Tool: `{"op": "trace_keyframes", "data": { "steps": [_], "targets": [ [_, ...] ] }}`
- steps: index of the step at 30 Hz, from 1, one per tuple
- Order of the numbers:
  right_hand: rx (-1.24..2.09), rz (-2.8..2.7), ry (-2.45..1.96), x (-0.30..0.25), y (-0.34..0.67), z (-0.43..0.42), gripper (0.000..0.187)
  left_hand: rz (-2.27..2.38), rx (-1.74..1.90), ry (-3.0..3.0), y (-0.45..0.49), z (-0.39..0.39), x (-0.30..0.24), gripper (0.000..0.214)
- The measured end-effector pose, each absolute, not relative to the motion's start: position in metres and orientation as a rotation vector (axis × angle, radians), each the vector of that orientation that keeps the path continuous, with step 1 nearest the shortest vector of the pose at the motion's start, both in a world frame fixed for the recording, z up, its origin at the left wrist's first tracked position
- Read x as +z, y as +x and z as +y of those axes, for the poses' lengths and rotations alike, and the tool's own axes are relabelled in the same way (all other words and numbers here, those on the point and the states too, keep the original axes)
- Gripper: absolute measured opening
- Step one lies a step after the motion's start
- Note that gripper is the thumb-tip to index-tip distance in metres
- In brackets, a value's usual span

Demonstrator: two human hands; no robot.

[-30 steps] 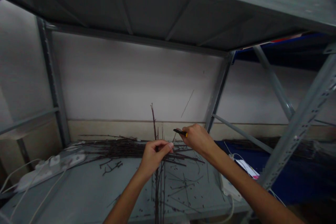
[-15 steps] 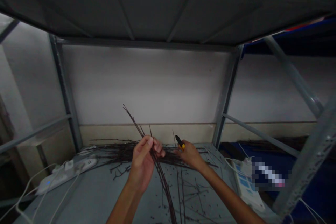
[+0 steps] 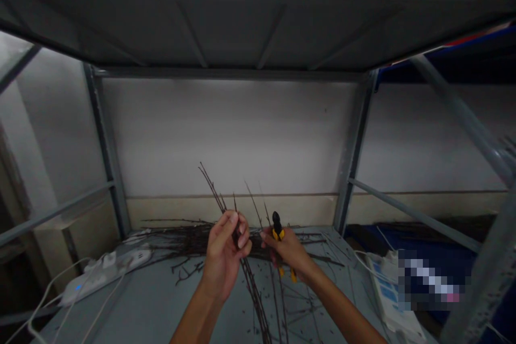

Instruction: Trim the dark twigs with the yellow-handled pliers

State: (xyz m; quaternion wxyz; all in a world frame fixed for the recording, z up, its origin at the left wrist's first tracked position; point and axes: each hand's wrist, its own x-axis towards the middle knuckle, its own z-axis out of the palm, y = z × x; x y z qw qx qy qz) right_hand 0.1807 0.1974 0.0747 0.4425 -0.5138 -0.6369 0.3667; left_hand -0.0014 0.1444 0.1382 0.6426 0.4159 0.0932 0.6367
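My left hand [image 3: 223, 253] is shut around a thin bunch of long, dark twigs [image 3: 252, 293], which stick out above and below my fist. My right hand [image 3: 287, 253] grips a small pair of cutters [image 3: 277, 231] with yellow handles and black jaws pointing up, close to the bunch. Just below both hands, a loose pile of dark twigs [image 3: 193, 242] lies across the grey metal shelf [image 3: 149, 301]. Short twig pieces are scattered on the shelf nearer to me.
A white power strip [image 3: 105, 274] with cables lies at the shelf's left. Another white power strip [image 3: 389, 295] sits at the right, beside a blurred patch [image 3: 431, 279] and blue cloth [image 3: 479, 242]. Steel uprights and a shelf overhead frame the space, with a wall behind.
My left hand has lifted a bunch of twigs from the pile since the oldest frame. The cutters have turned upright in my right hand, showing their yellow handles. The view has tilted slightly.
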Motion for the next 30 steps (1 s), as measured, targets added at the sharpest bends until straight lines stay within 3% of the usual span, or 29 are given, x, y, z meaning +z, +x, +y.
{"op": "trace_keyframes", "data": {
  "steps": [6,10,25,30],
  "targets": [
    [0.802,-1.547,-1.136,0.087,0.166,0.178,0.053,0.648,1.609,1.072,0.015,0.182,0.127,0.054],
    [0.696,-1.571,-1.154,0.086,0.158,0.161,0.054,0.724,1.541,1.068,0.03,0.193,0.123,0.063],
    [0.708,-1.605,-1.127,0.067,0.168,0.162,0.058,0.563,1.436,1.184,0.056,0.189,0.153,0.046],
    [0.468,-1.659,-1.246,0.098,0.201,0.154,0.056,0.59,1.536,1.152,0.06,0.193,0.15,0.046]
  ]
}}
